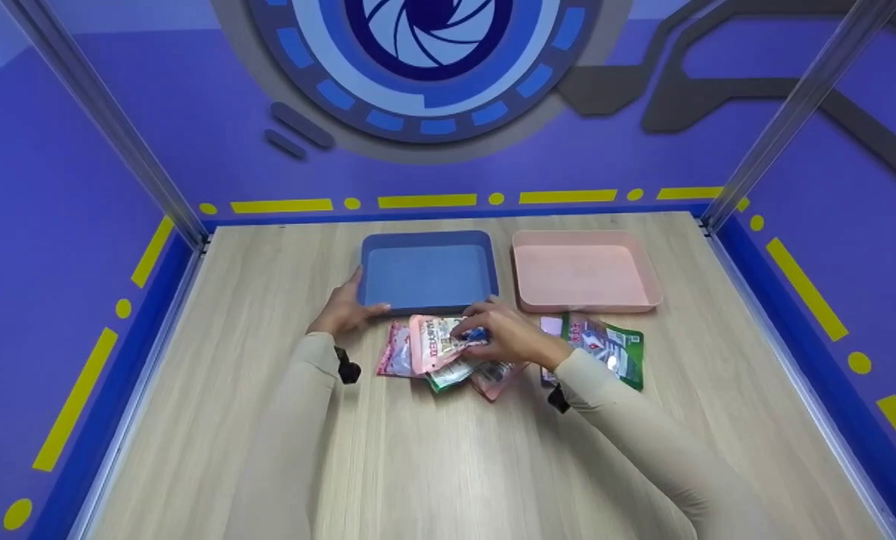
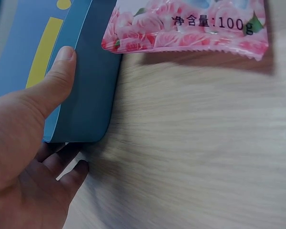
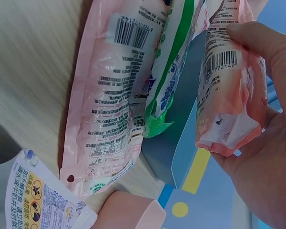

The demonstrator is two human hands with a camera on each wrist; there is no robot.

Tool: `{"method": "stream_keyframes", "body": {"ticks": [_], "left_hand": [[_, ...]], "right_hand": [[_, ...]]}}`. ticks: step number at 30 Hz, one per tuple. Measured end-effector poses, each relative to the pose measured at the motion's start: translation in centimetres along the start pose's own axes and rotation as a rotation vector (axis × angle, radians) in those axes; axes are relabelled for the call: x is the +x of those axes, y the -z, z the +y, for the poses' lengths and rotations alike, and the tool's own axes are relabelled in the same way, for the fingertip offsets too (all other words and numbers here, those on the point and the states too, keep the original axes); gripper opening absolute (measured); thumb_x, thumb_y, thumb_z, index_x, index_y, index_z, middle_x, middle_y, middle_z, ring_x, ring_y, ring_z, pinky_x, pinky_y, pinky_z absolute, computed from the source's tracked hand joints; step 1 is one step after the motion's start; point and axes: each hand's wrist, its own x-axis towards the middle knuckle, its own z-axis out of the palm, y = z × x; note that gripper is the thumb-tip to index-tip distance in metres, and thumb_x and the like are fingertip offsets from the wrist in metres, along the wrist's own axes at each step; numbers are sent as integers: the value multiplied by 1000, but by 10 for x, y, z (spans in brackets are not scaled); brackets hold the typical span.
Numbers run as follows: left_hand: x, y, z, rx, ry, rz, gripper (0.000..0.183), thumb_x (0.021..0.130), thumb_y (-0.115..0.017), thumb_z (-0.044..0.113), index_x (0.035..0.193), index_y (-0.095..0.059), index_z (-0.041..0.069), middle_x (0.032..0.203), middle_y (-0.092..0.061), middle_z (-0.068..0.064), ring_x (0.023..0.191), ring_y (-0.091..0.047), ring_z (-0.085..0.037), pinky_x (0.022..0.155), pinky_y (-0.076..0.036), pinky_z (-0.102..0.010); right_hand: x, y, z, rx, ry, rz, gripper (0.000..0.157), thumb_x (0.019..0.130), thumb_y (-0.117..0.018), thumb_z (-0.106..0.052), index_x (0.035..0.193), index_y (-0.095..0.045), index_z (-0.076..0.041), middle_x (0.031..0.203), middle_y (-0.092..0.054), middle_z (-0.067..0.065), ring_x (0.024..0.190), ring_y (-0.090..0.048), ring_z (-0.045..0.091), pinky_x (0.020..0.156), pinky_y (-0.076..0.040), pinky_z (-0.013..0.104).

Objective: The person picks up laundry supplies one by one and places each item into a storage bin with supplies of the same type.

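My left hand (image 1: 345, 310) touches the front left corner of the blue tray (image 1: 429, 274). In the left wrist view its thumb (image 2: 59, 78) lies extended along the front wall, the fingers round the corner. A pink pouch (image 1: 427, 346) is pinched between the thumb and fingers of my right hand (image 1: 514, 335), tilted up before the tray; the right wrist view shows its barcode side. Beneath and beside it lie a rose-printed pouch (image 1: 394, 358), a green-edged pouch (image 1: 452, 375) and another pink pouch (image 1: 494, 381), overlapping on the table. The right hand partly hides the pile.
The pink tray (image 1: 579, 270) stands right of the blue one, with nothing in it. In front of it lie further pouches, among them a green-edged one (image 1: 629, 360), partly hidden by the right forearm. Blue-purple panels (image 1: 433, 176) enclose the wooden table (image 1: 388, 465) on three sides.
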Motion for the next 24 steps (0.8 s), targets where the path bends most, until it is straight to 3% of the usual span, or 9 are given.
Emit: {"method": "stream_keyframes", "body": {"ticks": [24], "left_hand": [[1,-1,1,0,-13,7,111,92,-79,33,166,0,9,168,-13,-24,155,-16,-37,125,-18,-46]], "right_hand": [[7,14,6,-27,10,68,30,92,-78,-37,119,-79,-24,126,-68,6,108,-57,25,90,-51,43]]}}
